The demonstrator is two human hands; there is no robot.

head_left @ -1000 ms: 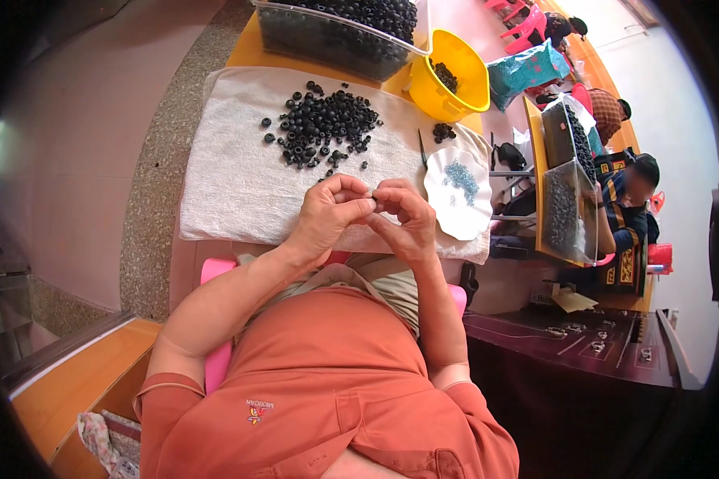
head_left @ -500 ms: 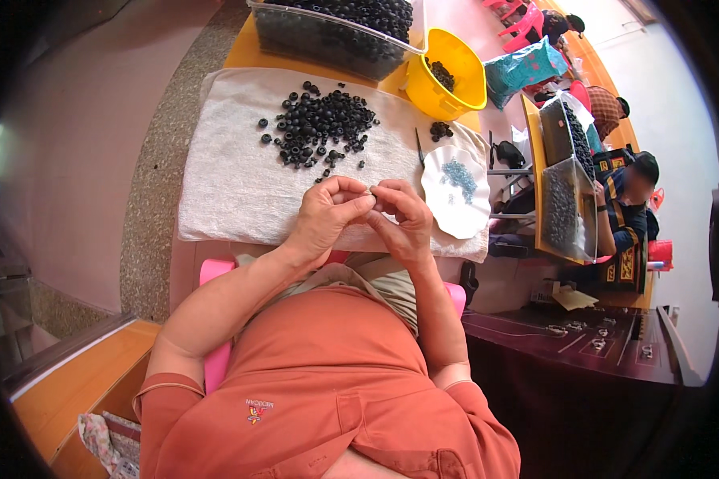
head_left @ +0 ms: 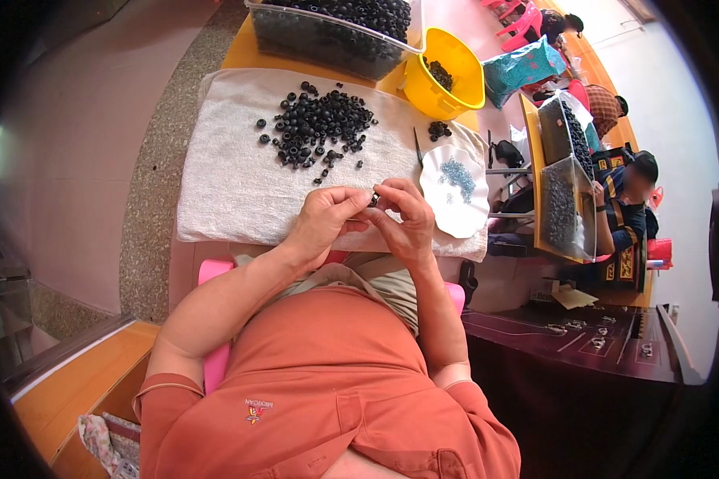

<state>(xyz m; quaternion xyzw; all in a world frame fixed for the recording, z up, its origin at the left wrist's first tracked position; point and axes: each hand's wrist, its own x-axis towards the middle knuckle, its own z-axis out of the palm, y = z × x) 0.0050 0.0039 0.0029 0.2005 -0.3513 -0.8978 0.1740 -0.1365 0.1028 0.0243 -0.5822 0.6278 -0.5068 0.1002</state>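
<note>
Close together above the near edge of a white cloth (head_left: 232,176), both of my hands are closed at the fingertips on one small black round part (head_left: 374,199). My left hand (head_left: 319,222) pinches it from the left with thumb and forefinger. From the other side, the bent fingers of my right hand (head_left: 409,222) grip it too. Beyond them lies a loose pile of black round parts (head_left: 315,128), some showing a hole. To the right of my right hand is a white scalloped dish (head_left: 470,219) holding tiny clear bluish pieces (head_left: 458,176).
A small cluster of black parts (head_left: 439,131) and a thin dark tool (head_left: 418,145) lie near the dish. Behind stand a clear box (head_left: 319,52) full of black parts and a yellow tub (head_left: 463,92). At right, a person (head_left: 627,199) sits by another table with clear bins (head_left: 563,211).
My fingers have shifted on the small black part, which now shows more plainly between them. The pile, dish and containers stay in place.
</note>
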